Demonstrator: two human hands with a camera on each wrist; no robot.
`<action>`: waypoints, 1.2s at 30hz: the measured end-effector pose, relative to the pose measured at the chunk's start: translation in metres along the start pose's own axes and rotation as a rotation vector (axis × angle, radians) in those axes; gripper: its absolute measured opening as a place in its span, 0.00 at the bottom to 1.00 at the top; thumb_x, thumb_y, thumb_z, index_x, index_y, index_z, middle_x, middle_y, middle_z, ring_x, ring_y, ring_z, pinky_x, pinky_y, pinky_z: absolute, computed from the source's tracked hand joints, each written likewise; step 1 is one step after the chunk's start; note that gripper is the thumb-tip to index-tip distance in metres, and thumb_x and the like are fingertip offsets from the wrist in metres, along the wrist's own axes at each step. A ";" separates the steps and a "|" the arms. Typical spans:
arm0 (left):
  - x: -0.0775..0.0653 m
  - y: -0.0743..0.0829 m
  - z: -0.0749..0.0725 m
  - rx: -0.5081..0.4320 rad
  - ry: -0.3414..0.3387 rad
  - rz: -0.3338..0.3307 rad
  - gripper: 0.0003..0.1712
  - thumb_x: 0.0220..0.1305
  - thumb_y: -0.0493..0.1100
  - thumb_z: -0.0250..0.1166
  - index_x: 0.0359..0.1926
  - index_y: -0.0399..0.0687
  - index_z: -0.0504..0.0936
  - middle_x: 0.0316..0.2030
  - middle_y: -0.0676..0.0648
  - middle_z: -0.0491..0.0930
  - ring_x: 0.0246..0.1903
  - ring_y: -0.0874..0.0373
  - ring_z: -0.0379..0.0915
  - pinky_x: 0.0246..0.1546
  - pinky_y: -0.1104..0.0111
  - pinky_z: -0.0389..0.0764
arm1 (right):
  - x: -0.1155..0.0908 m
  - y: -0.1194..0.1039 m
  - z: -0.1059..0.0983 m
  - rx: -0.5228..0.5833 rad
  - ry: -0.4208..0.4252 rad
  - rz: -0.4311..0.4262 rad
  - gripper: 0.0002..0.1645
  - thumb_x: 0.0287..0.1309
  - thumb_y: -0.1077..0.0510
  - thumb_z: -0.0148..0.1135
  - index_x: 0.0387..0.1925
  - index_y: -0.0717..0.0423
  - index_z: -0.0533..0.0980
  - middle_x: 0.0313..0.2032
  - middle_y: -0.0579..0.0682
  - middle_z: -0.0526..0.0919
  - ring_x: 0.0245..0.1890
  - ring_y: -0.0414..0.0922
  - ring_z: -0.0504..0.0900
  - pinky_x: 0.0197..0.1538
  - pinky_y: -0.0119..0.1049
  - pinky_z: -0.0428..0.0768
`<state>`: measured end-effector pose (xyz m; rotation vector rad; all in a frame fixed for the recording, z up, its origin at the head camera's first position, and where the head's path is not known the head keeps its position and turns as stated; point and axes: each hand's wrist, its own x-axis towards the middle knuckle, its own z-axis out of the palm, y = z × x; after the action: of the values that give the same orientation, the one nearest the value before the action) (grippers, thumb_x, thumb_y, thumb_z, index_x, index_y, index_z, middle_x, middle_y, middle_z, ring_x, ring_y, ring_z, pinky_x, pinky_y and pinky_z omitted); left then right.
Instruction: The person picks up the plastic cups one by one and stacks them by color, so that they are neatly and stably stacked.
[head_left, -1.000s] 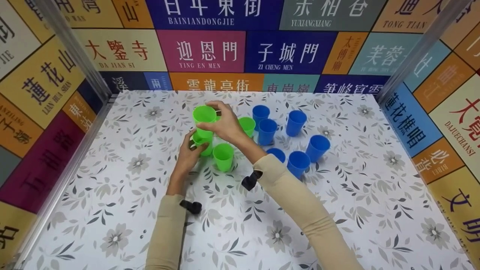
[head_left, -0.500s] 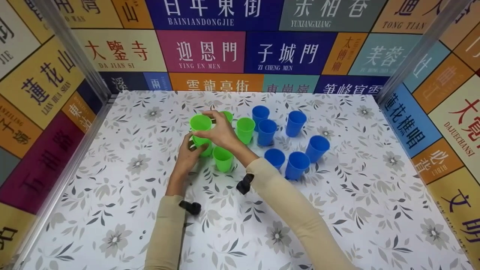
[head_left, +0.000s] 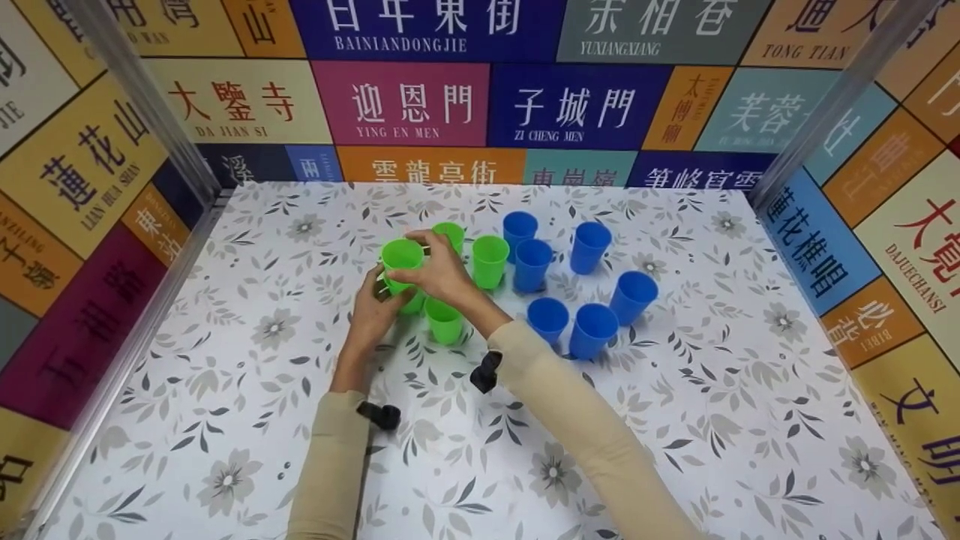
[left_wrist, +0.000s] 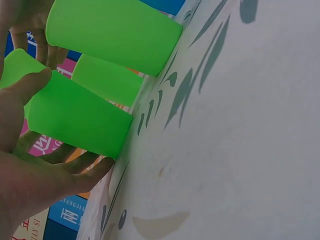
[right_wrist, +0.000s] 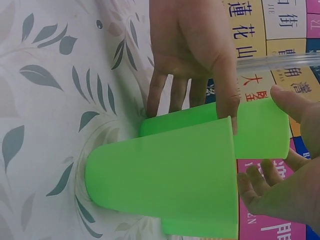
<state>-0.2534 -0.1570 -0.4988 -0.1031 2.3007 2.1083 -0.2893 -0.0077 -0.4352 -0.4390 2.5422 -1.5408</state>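
1. Nearest, the beige sleeves (head_left: 330, 465) are stretched forward across the patterned tabletop (head_left: 465, 480), a small black camera (head_left: 384, 415) being worn at each wrist.
2. Beyond them, a front green cup (head_left: 445, 324) and three nearer blue cups (head_left: 593, 331) are stood mouth up, touched by neither hand.
3. The lower green cup (left_wrist: 77, 117) is held in the left hand (head_left: 375, 311), thumb and fingers curled round its side; by this it is presumably kept steady from below.
4. The upper green cup (head_left: 402, 256) is gripped near its rim by the right hand (head_left: 442, 271), directly above the lower one. Its base seems to be sunk inside that cup; how deep cannot be told. The high grip is probably used so that the tapered lower part is left free to slide in.
5. Behind the right hand, two farther green cups (head_left: 490, 264) and three farther blue cups (head_left: 590, 249) are set upright, likely left apart for easy reach.
6. Farthest, the lettered wall panels (head_left: 405, 135) are seen.
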 end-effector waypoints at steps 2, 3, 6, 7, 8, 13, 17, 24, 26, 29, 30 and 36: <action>0.006 -0.010 0.000 -0.004 0.004 0.004 0.47 0.66 0.44 0.68 0.78 0.45 0.53 0.73 0.32 0.61 0.72 0.38 0.62 0.68 0.51 0.71 | 0.000 0.002 0.000 -0.008 0.000 0.006 0.44 0.53 0.46 0.76 0.68 0.52 0.69 0.68 0.58 0.67 0.66 0.53 0.71 0.66 0.46 0.75; 0.007 -0.012 0.000 -0.006 0.006 0.010 0.47 0.65 0.44 0.68 0.78 0.46 0.53 0.73 0.32 0.61 0.72 0.38 0.62 0.69 0.51 0.70 | 0.000 0.003 0.000 -0.014 -0.004 0.012 0.44 0.53 0.46 0.76 0.68 0.52 0.68 0.68 0.58 0.67 0.66 0.53 0.71 0.65 0.46 0.75; 0.007 -0.015 0.001 -0.014 0.012 0.040 0.44 0.65 0.43 0.69 0.77 0.46 0.56 0.72 0.34 0.62 0.71 0.38 0.62 0.69 0.51 0.70 | -0.001 0.005 0.000 -0.020 -0.024 0.017 0.45 0.53 0.44 0.76 0.69 0.50 0.68 0.69 0.58 0.66 0.67 0.54 0.70 0.66 0.47 0.75; 0.006 -0.015 0.001 -0.013 0.010 0.055 0.44 0.66 0.43 0.68 0.76 0.46 0.56 0.73 0.35 0.62 0.71 0.39 0.62 0.69 0.51 0.69 | -0.002 0.006 0.000 -0.018 -0.033 0.012 0.45 0.53 0.44 0.76 0.69 0.50 0.68 0.69 0.58 0.66 0.68 0.54 0.69 0.66 0.47 0.75; 0.005 -0.015 0.001 -0.009 0.010 0.066 0.43 0.66 0.43 0.68 0.76 0.45 0.57 0.72 0.36 0.62 0.71 0.39 0.62 0.69 0.51 0.69 | -0.003 0.006 -0.001 -0.011 -0.042 0.004 0.45 0.53 0.44 0.76 0.70 0.50 0.68 0.70 0.58 0.65 0.69 0.55 0.68 0.66 0.48 0.74; 0.001 -0.014 0.001 0.012 0.005 0.085 0.44 0.66 0.45 0.69 0.76 0.45 0.57 0.73 0.36 0.61 0.72 0.39 0.61 0.69 0.50 0.69 | -0.012 0.008 -0.008 0.052 -0.055 -0.045 0.44 0.54 0.46 0.75 0.69 0.50 0.69 0.72 0.56 0.64 0.72 0.55 0.64 0.68 0.51 0.72; 0.001 -0.013 0.001 0.012 0.014 0.084 0.43 0.66 0.44 0.68 0.76 0.45 0.57 0.72 0.36 0.61 0.71 0.39 0.61 0.69 0.50 0.70 | -0.023 0.009 -0.016 0.101 -0.040 -0.064 0.43 0.55 0.47 0.75 0.69 0.50 0.69 0.72 0.55 0.64 0.73 0.54 0.63 0.70 0.54 0.70; 0.004 -0.014 0.003 0.003 0.043 0.083 0.42 0.65 0.44 0.69 0.75 0.46 0.59 0.68 0.34 0.67 0.68 0.40 0.67 0.66 0.51 0.73 | -0.045 0.011 -0.031 0.160 -0.003 -0.130 0.41 0.57 0.51 0.73 0.69 0.52 0.69 0.70 0.54 0.68 0.73 0.54 0.64 0.71 0.56 0.66; 0.004 -0.014 0.003 0.009 0.051 0.076 0.42 0.64 0.44 0.70 0.74 0.46 0.60 0.67 0.34 0.68 0.67 0.39 0.68 0.65 0.51 0.74 | -0.052 0.014 -0.036 0.175 0.009 -0.148 0.41 0.58 0.51 0.73 0.70 0.53 0.68 0.69 0.53 0.68 0.72 0.55 0.64 0.71 0.55 0.67; 0.005 -0.014 0.003 0.016 0.057 0.058 0.42 0.63 0.43 0.71 0.74 0.47 0.61 0.66 0.33 0.70 0.67 0.38 0.69 0.64 0.51 0.74 | -0.062 0.019 -0.040 0.195 0.024 -0.160 0.41 0.57 0.51 0.73 0.70 0.54 0.68 0.70 0.53 0.68 0.72 0.54 0.65 0.71 0.55 0.66; 0.005 -0.014 0.003 0.016 0.059 0.050 0.42 0.63 0.43 0.71 0.74 0.47 0.62 0.65 0.33 0.70 0.66 0.38 0.69 0.64 0.51 0.74 | -0.066 0.022 -0.042 0.202 0.026 -0.162 0.41 0.57 0.51 0.73 0.70 0.53 0.68 0.70 0.53 0.68 0.72 0.54 0.65 0.71 0.56 0.66; 0.005 -0.013 0.004 0.016 0.078 0.007 0.42 0.61 0.43 0.72 0.73 0.48 0.62 0.63 0.33 0.72 0.65 0.39 0.72 0.60 0.54 0.77 | -0.080 0.035 -0.044 0.254 0.033 -0.183 0.44 0.58 0.50 0.73 0.72 0.56 0.65 0.71 0.54 0.68 0.73 0.52 0.65 0.72 0.57 0.65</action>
<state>-0.2578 -0.1538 -0.5122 -0.1797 2.3629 2.1262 -0.2310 0.0700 -0.4481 -0.6308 2.3403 -1.9185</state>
